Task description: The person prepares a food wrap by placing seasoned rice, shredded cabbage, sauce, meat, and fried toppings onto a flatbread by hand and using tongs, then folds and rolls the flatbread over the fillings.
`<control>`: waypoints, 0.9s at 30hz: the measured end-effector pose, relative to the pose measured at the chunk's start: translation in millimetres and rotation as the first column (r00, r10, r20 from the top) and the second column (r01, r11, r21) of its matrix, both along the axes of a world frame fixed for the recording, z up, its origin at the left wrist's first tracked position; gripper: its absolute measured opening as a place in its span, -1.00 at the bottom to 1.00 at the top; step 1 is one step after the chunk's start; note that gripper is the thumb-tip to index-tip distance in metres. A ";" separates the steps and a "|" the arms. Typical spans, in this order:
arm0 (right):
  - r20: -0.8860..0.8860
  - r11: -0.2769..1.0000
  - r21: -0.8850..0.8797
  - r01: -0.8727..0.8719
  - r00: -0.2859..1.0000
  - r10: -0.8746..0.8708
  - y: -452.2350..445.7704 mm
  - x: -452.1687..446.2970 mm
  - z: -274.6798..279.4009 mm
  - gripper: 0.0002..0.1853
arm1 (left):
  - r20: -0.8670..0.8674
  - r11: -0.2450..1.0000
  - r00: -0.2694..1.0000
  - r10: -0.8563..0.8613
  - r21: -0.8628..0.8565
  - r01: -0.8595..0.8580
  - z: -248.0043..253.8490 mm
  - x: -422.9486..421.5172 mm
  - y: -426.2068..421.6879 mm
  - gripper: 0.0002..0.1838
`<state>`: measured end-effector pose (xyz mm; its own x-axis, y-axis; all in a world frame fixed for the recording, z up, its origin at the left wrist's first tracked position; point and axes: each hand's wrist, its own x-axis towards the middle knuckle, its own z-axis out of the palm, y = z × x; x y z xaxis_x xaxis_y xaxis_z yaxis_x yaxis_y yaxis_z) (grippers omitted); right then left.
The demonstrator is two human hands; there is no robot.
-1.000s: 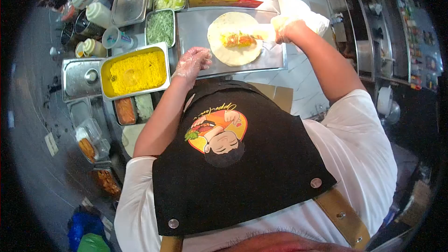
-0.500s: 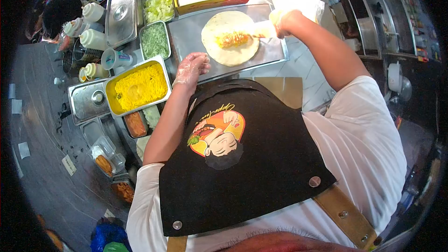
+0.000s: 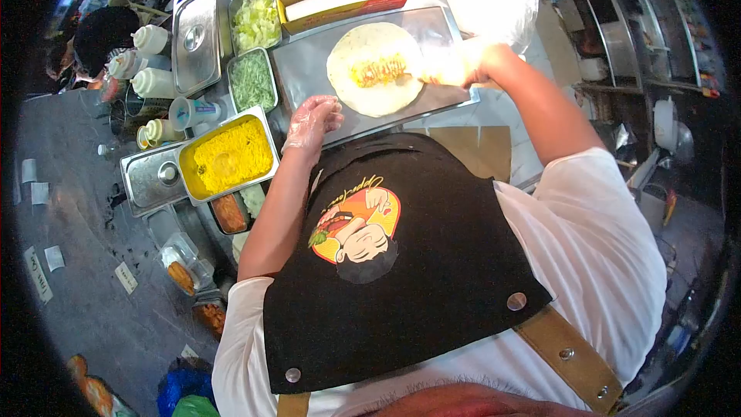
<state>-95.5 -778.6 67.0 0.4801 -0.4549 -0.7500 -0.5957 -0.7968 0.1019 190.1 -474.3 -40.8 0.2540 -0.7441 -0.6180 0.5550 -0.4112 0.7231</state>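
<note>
A round flatbread (image 3: 351,54) lies on a metal tray (image 3: 301,66), with an orange and yellow filling (image 3: 378,71) across its middle. My right hand (image 3: 472,63), washed out by glare, is wrapped round a pale squeeze bottle (image 3: 434,69). The bottle is tilted, its tip at the right end of the filling. By the tray's near left corner is my left hand (image 3: 312,122) in a clear glove, its fingers curled in with nothing visible in them. It is apart from the flatbread.
Left of the tray stand pans of shredded greens (image 3: 252,81), chopped lettuce (image 3: 255,22) and yellow rice (image 3: 231,158). Beyond them are several white squeeze bottles (image 3: 153,83) and metal lids (image 3: 194,38). An open box (image 3: 343,1) sits behind the tray, a bright plastic bag (image 3: 517,19) at right.
The view has turned and shifted. My right hand and the bottle have moved lower relative to the flatbread. My left hand stays beside the tray with its fingers curled.
</note>
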 end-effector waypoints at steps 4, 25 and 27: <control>0.319 0.952 0.262 0.155 0.918 -0.237 -21.4 -52.2 -44.2 -0.29 | 0.027 0.998 0.999 0.047 0.036 -0.048 6.9 -1.9 -3.8 -0.79; 0.879 0.879 0.476 0.018 -0.042 -0.475 -189.7 32.1 -128.8 -0.57 | 0.102 0.936 0.951 0.292 0.174 -0.306 35.6 -72.7 -27.3 -0.78; 0.874 0.873 0.486 0.043 -0.017 -0.486 -193.5 18.4 -129.3 -0.55 | 0.107 0.934 0.954 0.281 0.199 -0.298 33.7 -74.9 -29.6 -0.79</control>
